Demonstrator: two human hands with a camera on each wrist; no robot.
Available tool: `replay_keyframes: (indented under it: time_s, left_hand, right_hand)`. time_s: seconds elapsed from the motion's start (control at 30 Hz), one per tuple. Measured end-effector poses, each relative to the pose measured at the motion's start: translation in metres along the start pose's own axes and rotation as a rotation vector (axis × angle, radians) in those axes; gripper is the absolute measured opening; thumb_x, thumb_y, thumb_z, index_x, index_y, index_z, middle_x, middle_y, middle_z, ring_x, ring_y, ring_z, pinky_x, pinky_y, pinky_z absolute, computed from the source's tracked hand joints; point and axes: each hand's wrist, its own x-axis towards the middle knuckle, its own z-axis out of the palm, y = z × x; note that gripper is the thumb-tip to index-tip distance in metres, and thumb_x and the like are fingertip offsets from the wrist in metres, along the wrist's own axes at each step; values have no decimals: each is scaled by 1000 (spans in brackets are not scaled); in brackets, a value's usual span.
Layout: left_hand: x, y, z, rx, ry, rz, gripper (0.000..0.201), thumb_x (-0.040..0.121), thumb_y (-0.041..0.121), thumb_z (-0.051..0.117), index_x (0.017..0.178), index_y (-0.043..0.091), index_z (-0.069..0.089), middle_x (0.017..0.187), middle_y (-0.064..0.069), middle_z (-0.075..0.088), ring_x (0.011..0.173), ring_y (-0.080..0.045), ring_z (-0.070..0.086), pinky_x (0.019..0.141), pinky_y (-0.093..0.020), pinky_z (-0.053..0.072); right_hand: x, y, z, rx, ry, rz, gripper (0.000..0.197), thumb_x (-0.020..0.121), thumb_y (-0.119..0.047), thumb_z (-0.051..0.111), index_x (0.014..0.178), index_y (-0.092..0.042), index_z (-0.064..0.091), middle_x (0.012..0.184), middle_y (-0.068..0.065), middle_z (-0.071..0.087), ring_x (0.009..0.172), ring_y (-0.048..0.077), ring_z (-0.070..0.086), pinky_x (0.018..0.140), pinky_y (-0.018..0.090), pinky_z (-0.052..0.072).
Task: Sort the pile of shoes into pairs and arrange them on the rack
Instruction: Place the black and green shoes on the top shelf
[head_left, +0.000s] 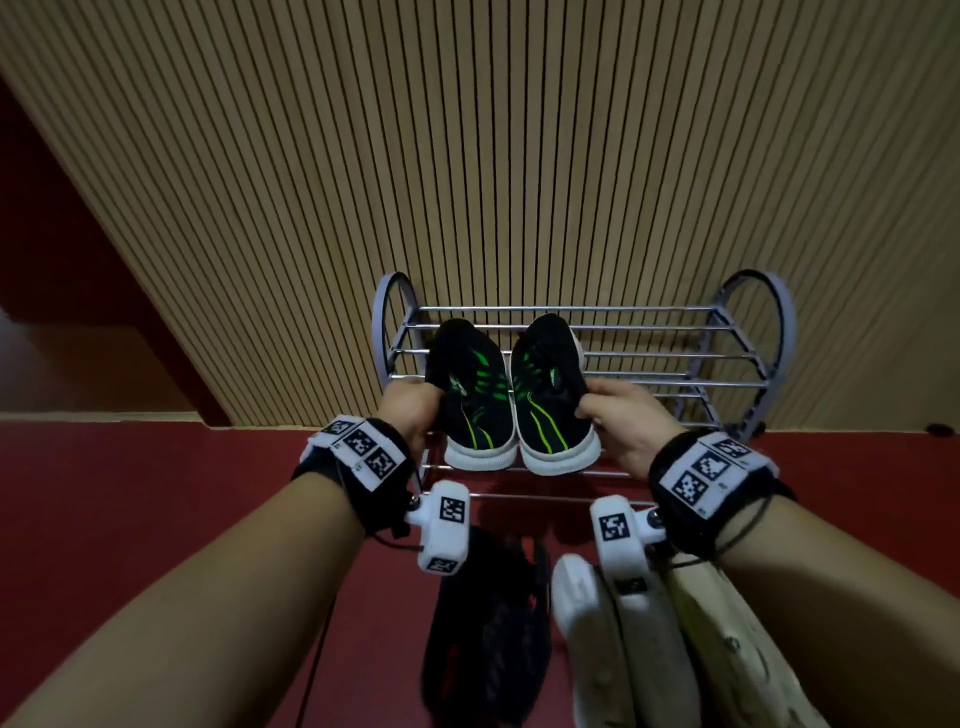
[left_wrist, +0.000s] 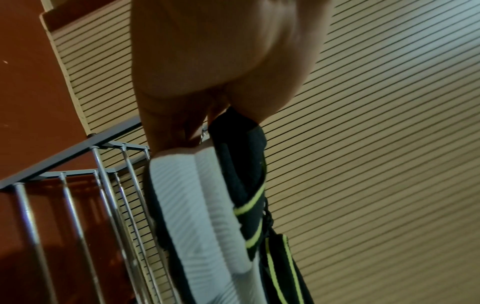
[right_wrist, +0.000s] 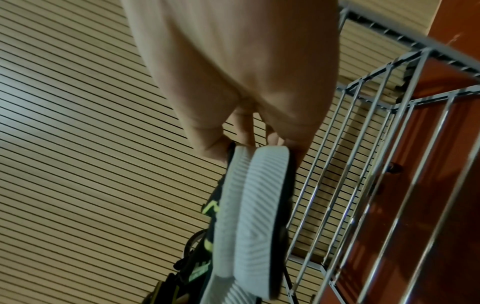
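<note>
Your left hand (head_left: 415, 410) and right hand (head_left: 618, 415) each grip one black-and-green sneaker (head_left: 475, 395) by its heel (probably light, soft-knit), so hold the firmer collar over the rack (head_left: 675, 358).

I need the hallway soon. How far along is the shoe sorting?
Early. Nothing sits alone on the chrome wire shoe rack yet. In hand: the left hand and right hand each hold one black sneaker with green stripes and white sole, a matched pair over the top shelf. Left: a dark shoe and pale shoes on the red floor.
</note>
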Motion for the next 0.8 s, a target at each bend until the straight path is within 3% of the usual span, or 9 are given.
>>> replay_keyframes:
  time_s: [0.13, 0.23, 0.3, 0.5, 0.57, 0.6, 0.63, 0.7, 0.8]
  left_hand:
    - [36, -2, -5, -107, 30, 3, 24, 89, -6, 51, 111, -5, 61, 87, -18, 68, 64, -24, 66, 44, -24, 50]
    - [51, -7, -10, -191, 49, 13, 26, 92, -6, 50, 116, -4, 59, 83, -13, 66, 56, -17, 64, 41, -19, 47]
    - [59, -12, -14, -275, 69, -9, 27, 96, -1, 49, 121, 0, 59, 88, -12, 67, 61, -17, 64, 44, -21, 49]
    - [63, -21, -19, -449, 11, -106, 33, 98, 25, 50, 126, 8, 55, 109, -12, 67, 99, -27, 64, 89, -40, 54]
    - [59, -21, -21, -457, -30, -105, 36, 94, 25, 51, 127, 11, 55, 106, -11, 66, 98, -27, 63, 89, -41, 54]
    - [57, -21, -22, -426, -59, -110, 36, 92, 27, 51, 125, 13, 56, 101, -9, 66, 92, -26, 63, 81, -39, 56]
    - [53, -20, -23, -372, -94, -127, 34, 90, 29, 51, 121, 15, 57, 95, -7, 65, 86, -24, 63, 73, -37, 56]
    - [47, -22, -26, -253, -174, -188, 30, 88, 33, 53, 114, 19, 57, 95, -7, 62, 87, -25, 61, 74, -40, 56]
    - [43, -22, -31, -208, -270, -192, 37, 88, 35, 59, 123, 24, 53, 113, -11, 57, 95, -27, 61, 73, -48, 58]
  right_hand:
    - [38, 1, 21, 13, 21, -31, 37, 79, 14, 47, 105, -2, 69, 95, 16, 72, 88, 29, 69, 83, 38, 55]
    - [59, 2, 36, 42, 44, -36, 32, 84, 12, 50, 108, -3, 66, 96, 17, 71, 86, 28, 69, 79, 37, 55]
    - [70, 7, 47, 50, 42, -24, 33, 85, 11, 51, 113, 1, 63, 97, 19, 70, 85, 29, 69, 79, 38, 56]
    - [74, 24, 53, 67, 25, 11, 29, 87, 10, 49, 111, 5, 64, 109, 28, 67, 87, 32, 68, 81, 39, 55]
    - [66, 22, 50, 77, -54, 44, 34, 89, 7, 48, 117, -5, 63, 104, 18, 71, 80, 26, 68, 72, 35, 56]
    - [63, 21, 47, 40, -112, 77, 38, 89, 3, 48, 118, -15, 63, 98, 10, 72, 75, 22, 67, 67, 33, 56]
    - [59, 21, 45, -5, -165, 119, 42, 88, 0, 48, 117, -27, 63, 91, 3, 71, 74, 19, 65, 66, 34, 57]
    - [54, 21, 41, -51, -234, 185, 51, 87, -1, 48, 115, -41, 62, 88, -1, 69, 74, 18, 64, 72, 41, 59]
    - [56, 22, 40, -14, -236, 169, 60, 85, 7, 44, 120, -40, 59, 83, 1, 70, 65, 17, 62, 68, 39, 57]
